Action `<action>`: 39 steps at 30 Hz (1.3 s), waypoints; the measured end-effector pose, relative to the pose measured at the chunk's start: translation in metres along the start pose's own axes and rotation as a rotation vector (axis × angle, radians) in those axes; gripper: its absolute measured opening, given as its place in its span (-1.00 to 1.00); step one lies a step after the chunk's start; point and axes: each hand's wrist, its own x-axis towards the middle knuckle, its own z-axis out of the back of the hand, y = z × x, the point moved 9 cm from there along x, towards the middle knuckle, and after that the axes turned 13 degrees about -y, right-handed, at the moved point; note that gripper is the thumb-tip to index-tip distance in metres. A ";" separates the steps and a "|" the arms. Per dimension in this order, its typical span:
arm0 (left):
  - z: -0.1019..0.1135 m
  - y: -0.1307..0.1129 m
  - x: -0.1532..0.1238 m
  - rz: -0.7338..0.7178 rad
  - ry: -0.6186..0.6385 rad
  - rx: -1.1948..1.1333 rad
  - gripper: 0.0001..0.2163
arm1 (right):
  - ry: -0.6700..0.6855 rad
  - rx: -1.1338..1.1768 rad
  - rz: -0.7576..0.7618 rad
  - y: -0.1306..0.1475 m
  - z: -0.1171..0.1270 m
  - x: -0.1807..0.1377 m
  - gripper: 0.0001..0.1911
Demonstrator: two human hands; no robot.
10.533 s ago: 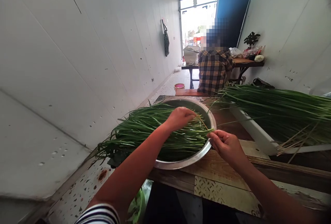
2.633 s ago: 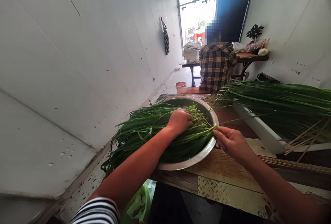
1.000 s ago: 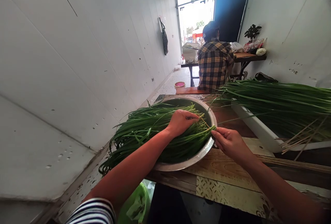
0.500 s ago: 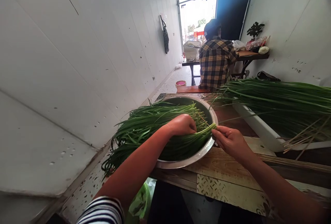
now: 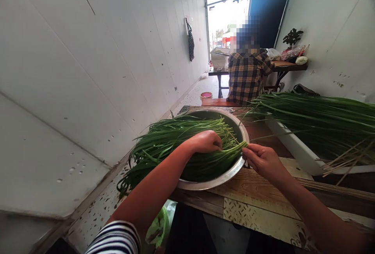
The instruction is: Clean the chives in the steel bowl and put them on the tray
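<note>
A wide steel bowl (image 5: 231,170) sits on the wooden table (image 5: 258,195) and holds a long bundle of green chives (image 5: 164,144) that hangs over its left rim. My left hand (image 5: 205,141) lies closed on top of the bundle near the cut ends. At the bowl's right rim, my right hand (image 5: 262,159) pinches the chive ends with its fingers closed.
A white tray (image 5: 295,148) at the right carries a large pile of chives (image 5: 316,117). A person in a plaid shirt (image 5: 247,76) sits ahead, back turned, at a far table (image 5: 281,66). A white wall runs along the left. A green bag (image 5: 158,228) lies below the table edge.
Over the last second my left hand has pressed down flatter on the bundle and curled closed. My right hand stays at the bowl's rim, pinching the ends.
</note>
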 end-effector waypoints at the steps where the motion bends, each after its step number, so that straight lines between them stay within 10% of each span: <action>1: 0.005 0.003 0.002 0.026 -0.072 -0.053 -0.87 | -0.002 0.007 -0.004 0.001 0.000 0.000 -0.60; 12: 0.025 0.020 0.003 0.307 -0.412 -0.519 -0.80 | 0.028 0.078 -0.057 -0.005 -0.004 0.001 -0.61; 39: 0.024 0.026 -0.001 0.393 -0.375 -0.536 -0.67 | -0.014 0.034 -0.059 -0.002 -0.001 -0.001 -0.60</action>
